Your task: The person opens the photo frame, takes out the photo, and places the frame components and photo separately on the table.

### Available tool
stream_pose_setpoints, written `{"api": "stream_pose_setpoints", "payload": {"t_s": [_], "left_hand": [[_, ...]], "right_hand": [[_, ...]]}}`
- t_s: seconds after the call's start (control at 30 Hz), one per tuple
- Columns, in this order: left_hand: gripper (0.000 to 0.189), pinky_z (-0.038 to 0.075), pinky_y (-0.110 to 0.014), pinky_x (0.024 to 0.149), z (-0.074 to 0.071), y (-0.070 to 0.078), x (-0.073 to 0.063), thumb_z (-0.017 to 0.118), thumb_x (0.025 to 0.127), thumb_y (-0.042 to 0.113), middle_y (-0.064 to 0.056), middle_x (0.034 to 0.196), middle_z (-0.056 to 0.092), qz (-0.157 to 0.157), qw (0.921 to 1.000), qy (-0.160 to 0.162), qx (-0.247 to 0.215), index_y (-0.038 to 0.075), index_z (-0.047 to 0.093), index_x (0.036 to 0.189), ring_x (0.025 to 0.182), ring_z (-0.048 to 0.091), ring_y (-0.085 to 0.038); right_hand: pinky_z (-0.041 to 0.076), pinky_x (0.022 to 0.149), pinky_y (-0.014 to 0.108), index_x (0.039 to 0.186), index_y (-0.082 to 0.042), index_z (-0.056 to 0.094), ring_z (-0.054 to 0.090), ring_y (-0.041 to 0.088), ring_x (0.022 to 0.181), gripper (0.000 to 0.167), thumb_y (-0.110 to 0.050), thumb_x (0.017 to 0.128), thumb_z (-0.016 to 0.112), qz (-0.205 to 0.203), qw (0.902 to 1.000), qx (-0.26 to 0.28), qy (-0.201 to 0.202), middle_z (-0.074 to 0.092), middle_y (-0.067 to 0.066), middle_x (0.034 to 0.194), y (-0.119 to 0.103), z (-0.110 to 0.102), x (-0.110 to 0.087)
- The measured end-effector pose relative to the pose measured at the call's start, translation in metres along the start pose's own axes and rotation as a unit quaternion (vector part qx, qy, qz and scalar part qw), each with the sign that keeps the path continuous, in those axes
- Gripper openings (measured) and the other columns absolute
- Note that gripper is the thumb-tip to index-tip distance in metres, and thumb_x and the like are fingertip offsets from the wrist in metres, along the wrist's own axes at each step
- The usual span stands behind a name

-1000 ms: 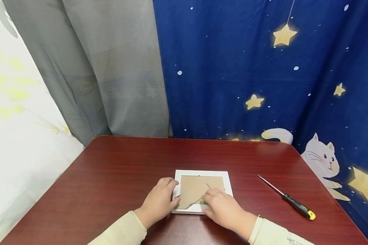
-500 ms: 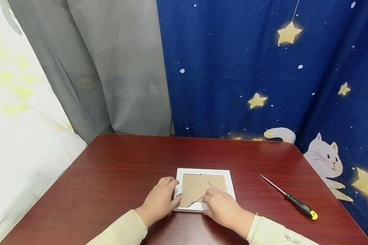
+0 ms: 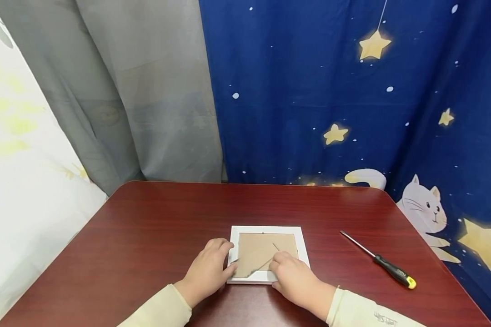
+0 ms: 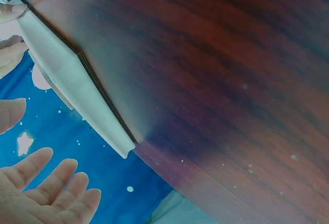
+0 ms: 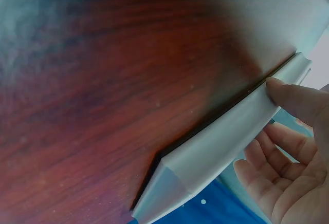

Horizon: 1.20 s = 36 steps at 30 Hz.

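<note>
Frame [image 3: 270,229], white, lies on the table [image 3: 167,227] between the hands, a tan card [image 3: 253,252] set within its border. Since the last head picture, everything has slid a little leftward in view; hands and frame keep the same places relative to each other.

Left hand [image 3: 208,269] is loose, fingers extended at the frame's left side; the head view makes it seem touching, the left wrist view shows it apart, so I cannot tell about contact. Right hand [image 3: 296,278] grips the frame's near right part: the right wrist view alone shows the thumb pressed against the outer wall and a dark layer beneath. The head view alone shows the card's ragged near edge and the whole screwdriver [image 3: 386,267], well right of the frame.

Lettering [image 3: 386,319] on the right sleeve [image 3: 360,311] seems to begin "Let's"; the rest is unclear.
</note>
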<state>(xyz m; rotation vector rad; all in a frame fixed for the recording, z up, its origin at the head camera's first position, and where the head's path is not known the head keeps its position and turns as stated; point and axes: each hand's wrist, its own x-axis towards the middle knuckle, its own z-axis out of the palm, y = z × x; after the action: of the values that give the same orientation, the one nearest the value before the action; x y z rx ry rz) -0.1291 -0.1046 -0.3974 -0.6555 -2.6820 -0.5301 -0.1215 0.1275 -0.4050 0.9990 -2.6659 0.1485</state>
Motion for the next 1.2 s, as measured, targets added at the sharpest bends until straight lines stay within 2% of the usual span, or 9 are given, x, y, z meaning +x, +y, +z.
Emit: {"api": "stream_pose_setpoints", "payload": {"t_s": [0.17,0.43,0.9,1.03,1.2], "left_hand": [[0.036,0.049,-0.043,0.086,0.0,0.002,0.001,0.079,0.076,0.016,-0.011,0.106,0.061,-0.002,1.0,0.0,0.0,0.0,0.064,0.105,0.105,0.055,-0.028],[0.033,0.049,-0.041,0.087,0.003,0.003,0.002,0.076,0.075,0.013,-0.009,0.103,0.061,0.019,0.9997,0.011,-0.006,0.001,0.064,0.103,0.104,0.056,-0.027],[0.034,0.049,-0.039,0.089,0.003,0.008,0.001,0.079,0.077,0.018,-0.008,0.104,0.063,0.025,0.9995,-0.019,-0.001,0.002,0.065,0.103,0.104,0.058,-0.023],[0.037,0.049,-0.038,0.09,0.004,0.009,0.0,0.08,0.077,0.024,-0.008,0.108,0.064,0.042,0.9988,-0.027,0.0,0.002,0.066,0.103,0.106,0.058,-0.022],[0.046,0.049,-0.035,0.091,0.005,0.008,0.001,0.084,0.071,0.029,-0.008,0.111,0.064,0.074,0.997,-0.021,0.005,0.003,0.066,0.104,0.108,0.058,-0.021]], "right_hand": [[0.049,0.063,0.027,0.07,-0.014,0.059,0.051,0.014,0.073,0.022,-0.018,0.069,0.081,-0.01,0.9999,-0.01,0.009,0.049,-0.005,0.077,0.002,0.001,-0.001],[0.048,0.061,0.027,0.07,-0.015,0.06,0.051,0.013,0.072,0.02,-0.018,0.07,0.08,-0.017,0.9998,-0.004,0.007,0.048,-0.006,0.076,0.002,-0.002,-0.001],[0.047,0.064,0.027,0.079,-0.013,0.064,0.051,0.012,0.076,0.016,-0.018,0.073,0.078,-0.016,0.9996,0.015,0.017,0.053,-0.007,0.08,0.001,-0.009,0.001],[0.048,0.065,0.028,0.082,-0.012,0.065,0.052,0.012,0.078,0.018,-0.02,0.074,0.079,-0.013,0.9997,0.014,0.016,0.054,-0.006,0.083,0.001,-0.012,0.002],[0.047,0.065,0.028,0.084,-0.012,0.065,0.052,0.012,0.077,0.02,-0.021,0.074,0.079,-0.015,0.9996,0.009,0.024,0.054,-0.006,0.084,0.001,-0.013,0.004]]}}
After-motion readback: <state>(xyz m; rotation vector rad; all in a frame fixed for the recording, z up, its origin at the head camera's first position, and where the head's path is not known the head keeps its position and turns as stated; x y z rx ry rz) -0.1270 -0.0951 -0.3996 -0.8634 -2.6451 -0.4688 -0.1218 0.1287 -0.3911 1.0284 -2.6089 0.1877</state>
